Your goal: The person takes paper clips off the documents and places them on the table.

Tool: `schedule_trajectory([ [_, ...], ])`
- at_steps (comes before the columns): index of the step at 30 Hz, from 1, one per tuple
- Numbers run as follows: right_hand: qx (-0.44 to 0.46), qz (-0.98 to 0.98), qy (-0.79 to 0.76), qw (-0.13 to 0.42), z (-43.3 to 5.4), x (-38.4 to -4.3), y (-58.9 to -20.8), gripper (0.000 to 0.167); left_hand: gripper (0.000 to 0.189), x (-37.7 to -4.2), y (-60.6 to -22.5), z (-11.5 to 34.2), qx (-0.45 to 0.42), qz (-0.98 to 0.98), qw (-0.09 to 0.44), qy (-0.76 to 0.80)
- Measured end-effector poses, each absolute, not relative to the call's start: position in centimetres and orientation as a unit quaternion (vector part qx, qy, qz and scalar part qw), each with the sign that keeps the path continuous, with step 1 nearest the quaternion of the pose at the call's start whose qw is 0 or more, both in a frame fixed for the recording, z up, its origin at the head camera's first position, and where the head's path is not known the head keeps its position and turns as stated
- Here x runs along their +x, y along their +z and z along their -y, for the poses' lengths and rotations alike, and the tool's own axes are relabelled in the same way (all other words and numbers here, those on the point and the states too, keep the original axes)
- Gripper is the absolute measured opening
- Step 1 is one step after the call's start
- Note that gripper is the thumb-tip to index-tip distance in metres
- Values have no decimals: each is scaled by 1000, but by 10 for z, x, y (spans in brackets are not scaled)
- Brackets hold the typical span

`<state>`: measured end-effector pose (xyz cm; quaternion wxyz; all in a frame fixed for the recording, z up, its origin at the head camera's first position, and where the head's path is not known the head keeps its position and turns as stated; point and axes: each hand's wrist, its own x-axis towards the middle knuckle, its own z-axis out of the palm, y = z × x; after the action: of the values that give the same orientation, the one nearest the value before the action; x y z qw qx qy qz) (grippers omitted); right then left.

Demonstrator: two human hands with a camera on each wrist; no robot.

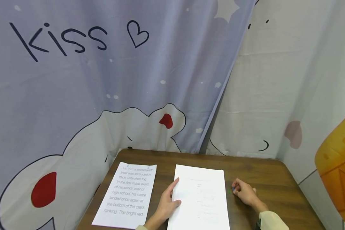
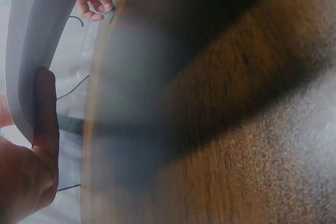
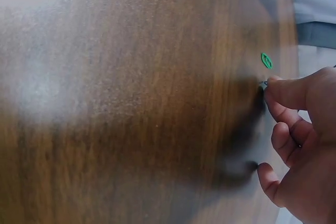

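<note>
My left hand (image 1: pixel 167 204) grips the left edge of a stack of white paper (image 1: pixel 201 198), the thumb on the top sheet. In the left wrist view the stack (image 2: pixel 39 40) is bent, with a finger against its underside. To the right of the stack, my right hand (image 1: pixel 245 194) is low over the table. Its thumb and index finger pinch a small blue paper clip (image 3: pixel 264 83), mostly hidden by the fingertips. Right beside them lies a green paper clip (image 3: pixel 266 60) on the wood.
A printed sheet (image 1: pixel 126 195) with large text lies on the left of the brown wooden table (image 1: pixel 264 169), two clips at its top edge. Behind the table hangs a patterned curtain (image 1: pixel 149 80); another curtain is on the right.
</note>
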<state>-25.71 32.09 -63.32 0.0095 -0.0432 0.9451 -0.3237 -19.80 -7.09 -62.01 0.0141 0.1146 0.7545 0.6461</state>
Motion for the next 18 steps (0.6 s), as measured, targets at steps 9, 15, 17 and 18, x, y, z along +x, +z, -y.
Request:
schedule_trajectory([
  [9,-45,-951,-304,-7,-317,-255,-637,23,95,-198,-620,71,114,-752,15,650],
  [15,-46,-952,-302,-10,-318,-254,-639,19,95,-199,-621,73,116,-755,12,645],
  [17,-45,-953,-301,-13,-319,-254,-640,19,95,-201,-622,73,118,-758,11,641],
  [18,-44,-952,-301,-15,-319,-254,-641,19,95,-202,-622,74,121,-760,9,638],
])
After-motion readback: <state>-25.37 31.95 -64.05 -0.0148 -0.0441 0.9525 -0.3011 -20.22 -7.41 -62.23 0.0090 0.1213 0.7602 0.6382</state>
